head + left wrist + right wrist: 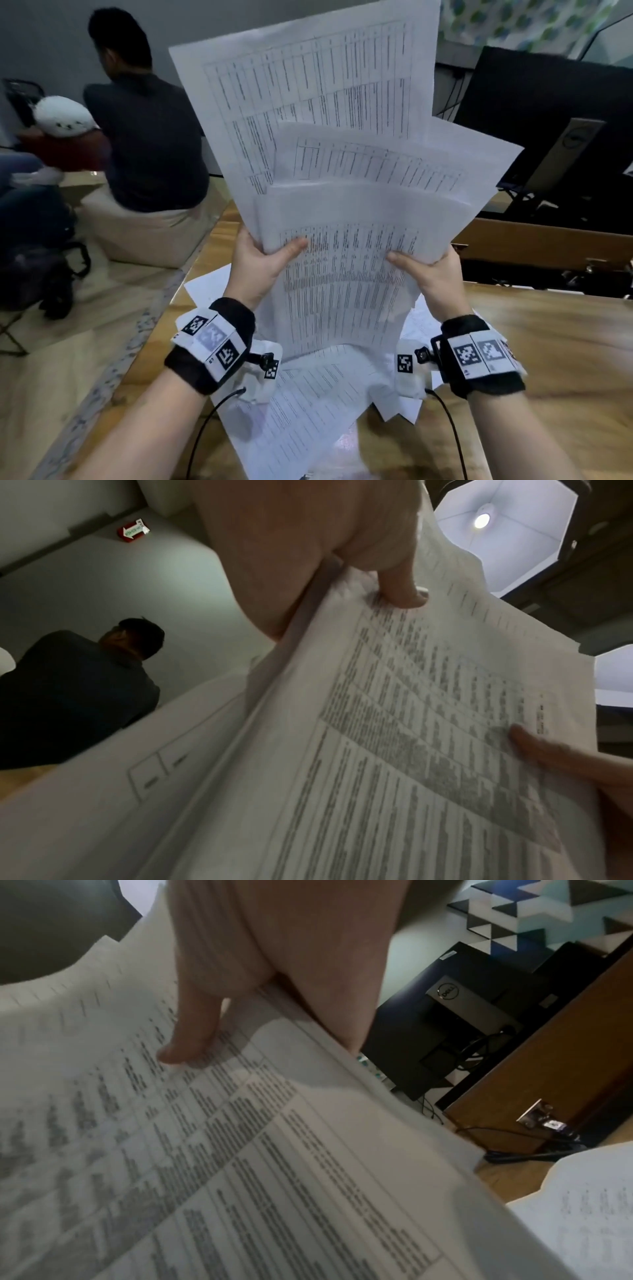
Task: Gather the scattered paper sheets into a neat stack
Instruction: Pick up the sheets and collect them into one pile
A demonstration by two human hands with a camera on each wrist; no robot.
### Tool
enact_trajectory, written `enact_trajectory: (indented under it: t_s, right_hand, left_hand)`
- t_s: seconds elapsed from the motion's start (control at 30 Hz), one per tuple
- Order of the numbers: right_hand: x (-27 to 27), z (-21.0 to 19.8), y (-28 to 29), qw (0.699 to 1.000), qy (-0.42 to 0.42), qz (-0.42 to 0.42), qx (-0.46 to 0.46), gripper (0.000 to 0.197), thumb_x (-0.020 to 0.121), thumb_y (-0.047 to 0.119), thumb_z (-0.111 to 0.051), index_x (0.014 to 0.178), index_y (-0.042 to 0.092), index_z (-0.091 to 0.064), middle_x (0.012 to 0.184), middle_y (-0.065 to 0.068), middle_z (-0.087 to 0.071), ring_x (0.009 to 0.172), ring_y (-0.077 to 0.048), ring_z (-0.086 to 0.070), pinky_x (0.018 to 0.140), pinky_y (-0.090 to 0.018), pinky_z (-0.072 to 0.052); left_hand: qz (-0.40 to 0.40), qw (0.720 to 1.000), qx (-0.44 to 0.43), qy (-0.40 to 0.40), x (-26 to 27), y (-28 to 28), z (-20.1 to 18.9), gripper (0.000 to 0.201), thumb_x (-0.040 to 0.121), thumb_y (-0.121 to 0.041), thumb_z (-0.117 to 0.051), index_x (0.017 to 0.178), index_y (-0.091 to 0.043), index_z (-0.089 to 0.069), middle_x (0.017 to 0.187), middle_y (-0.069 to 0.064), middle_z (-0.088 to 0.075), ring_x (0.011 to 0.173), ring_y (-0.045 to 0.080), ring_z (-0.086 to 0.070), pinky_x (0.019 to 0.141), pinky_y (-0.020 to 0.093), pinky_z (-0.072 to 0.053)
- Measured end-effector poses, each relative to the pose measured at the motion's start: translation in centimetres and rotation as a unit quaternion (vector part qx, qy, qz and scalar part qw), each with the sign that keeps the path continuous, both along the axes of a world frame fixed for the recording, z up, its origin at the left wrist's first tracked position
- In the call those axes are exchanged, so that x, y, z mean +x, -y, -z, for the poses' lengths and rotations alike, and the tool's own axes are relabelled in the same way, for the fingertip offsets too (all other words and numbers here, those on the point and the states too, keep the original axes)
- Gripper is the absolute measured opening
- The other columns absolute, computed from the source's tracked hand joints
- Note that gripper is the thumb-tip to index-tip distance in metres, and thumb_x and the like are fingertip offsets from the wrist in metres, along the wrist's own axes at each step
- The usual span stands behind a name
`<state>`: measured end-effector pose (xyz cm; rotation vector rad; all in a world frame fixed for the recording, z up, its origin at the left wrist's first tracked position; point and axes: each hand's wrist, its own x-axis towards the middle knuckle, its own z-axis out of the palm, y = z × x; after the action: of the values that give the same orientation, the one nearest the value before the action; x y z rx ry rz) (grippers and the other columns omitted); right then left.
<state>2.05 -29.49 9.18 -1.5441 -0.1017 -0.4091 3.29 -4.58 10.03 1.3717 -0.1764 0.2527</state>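
Readable stuff: basically just one logo

The silver monitor stand (455, 996) has "DELL" in its round badge, clear in the right wrist view; same stand in the head view (570, 144), but the badge is too blurry there. The paper sheets (329, 144) carry printed tables, all too smeared to read. Wristband tags (212, 339) are only square code patterns. A red wall sign (131, 532) shows a green arrow, lettering illegible.

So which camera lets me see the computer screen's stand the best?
The right wrist view: the silver stand is close and sharp, with its round logo clear. The head view shows the stand too, but farther off at the edge. The left wrist view doesn't show it; papers fill most of that picture.
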Motion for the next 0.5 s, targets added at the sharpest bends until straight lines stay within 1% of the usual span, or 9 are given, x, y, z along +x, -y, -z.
enact_trajectory:
  t_s: [0.03,0.1,0.17,0.23,0.27,0.33,0.37,0.43,0.5]
  right_hand:
    - [0.0,0.1,0.3,1.0,0.001,-0.002,0.002,0.07,0.051,0.02,-0.084,0.11,-0.009,-0.06,0.092,-0.002,-0.075,0.089,-0.017,-0.07,0.074,-0.025,-0.055]
    - [-0.2,0.1,0.7,1.0,0.004,-0.004,0.001,0.084,0.042,0.035,-0.089,0.107,-0.01,-0.062,0.088,-0.001,-0.075,0.087,-0.018,-0.071,0.074,-0.024,-0.055]
    - [-0.4,0.0,0.9,1.0,0.004,-0.012,0.001,0.095,0.034,0.046,-0.09,0.106,-0.008,-0.062,0.089,-0.003,-0.075,0.087,-0.018,-0.071,0.073,-0.024,-0.056]
    - [-0.5,-0.2,1.0,0.999,0.001,-0.042,0.001,0.089,0.035,0.047,-0.09,0.104,-0.003,-0.063,0.087,-0.001,-0.075,0.087,-0.016,-0.071,0.073,-0.023,-0.055]
    - [-0.5,-0.4,1.0,0.998,0.002,-0.059,0.002,0.083,0.038,0.047,-0.09,0.102,0.001,-0.063,0.087,0.001,-0.076,0.087,-0.015,-0.071,0.073,-0.023,-0.055]
    - [-0.5,-0.6,0.9,0.997,0.009,-0.077,0.001,0.078,0.042,0.046,-0.089,0.102,0.004,-0.063,0.089,0.002,-0.076,0.089,-0.015,-0.07,0.075,-0.024,-0.055]
    - [-0.4,-0.8,0.9,0.997,0.011,-0.081,0.002,0.079,0.043,0.045,-0.089,0.104,0.003,-0.062,0.091,0.002,-0.075,0.091,-0.016,-0.07,0.076,-0.025,-0.055]
    - [-0.3,-0.9,1.0,0.996,0.01,-0.086,0.002,0.084,0.044,0.044,-0.089,0.11,0.001,-0.06,0.096,-0.001,-0.074,0.095,-0.02,-0.069,0.078,-0.028,-0.055]
    - [-0.2,-0.9,1.1,0.996,0.003,-0.093,-0.002,0.084,0.043,0.046,-0.089,0.11,0.004,-0.061,0.098,-0.002,-0.073,0.097,-0.022,-0.068,0.079,-0.03,-0.055]
  left_hand:
    - [0.003,1.0,-0.001,0.002,0.0,0.0,-0.1,0.056,0.072,0.002,-0.072,0.122,0.01,-0.048,0.107,0.012,-0.068,0.087,0.004,-0.07,0.073,0.016,-0.055]
    - [0.007,1.0,0.004,0.016,-0.1,-0.1,-0.5,0.053,0.068,0.003,-0.074,0.116,0.01,-0.054,0.095,0.003,-0.07,0.081,0.0,-0.07,0.071,0.014,-0.054]
    - [0.034,0.999,0.018,0.026,-0.2,-0.2,-0.8,0.048,0.06,-0.004,-0.08,0.105,0.0,-0.064,0.083,-0.007,-0.075,0.081,0.001,-0.07,0.07,0.015,-0.054]
    - [0.073,0.997,0.029,0.011,-0.4,-0.2,-1.1,0.044,0.056,-0.012,-0.079,0.098,-0.014,-0.067,0.082,-0.013,-0.076,0.087,0.003,-0.071,0.072,0.015,-0.054]
    - [0.09,0.995,0.032,0.003,-0.3,-0.3,-1.2,0.043,0.058,-0.009,-0.078,0.099,-0.016,-0.067,0.084,-0.013,-0.076,0.09,0.005,-0.07,0.072,0.015,-0.054]
    - [0.116,0.993,0.03,-0.009,0.1,-0.4,-1.6,0.044,0.062,-0.001,-0.079,0.1,-0.018,-0.065,0.085,-0.012,-0.075,0.09,0.006,-0.07,0.07,0.014,-0.054]
    - [0.131,0.991,0.029,-0.014,0.4,-0.6,-1.9,0.046,0.059,-0.001,-0.082,0.098,-0.019,-0.065,0.083,-0.013,-0.076,0.086,0.003,-0.07,0.067,0.013,-0.054]
    - [0.163,0.986,0.042,-0.02,0.9,-0.9,-2.5,0.057,0.044,-0.011,-0.089,0.094,-0.022,-0.065,0.083,-0.014,-0.076,0.085,0.002,-0.07,0.069,0.016,-0.055]
    - [0.192,0.979,0.062,-0.02,1.3,-1.2,-3.0,0.054,0.042,-0.018,-0.084,0.094,-0.023,-0.067,0.088,-0.011,-0.076,0.091,0.006,-0.07,0.074,0.021,-0.056]
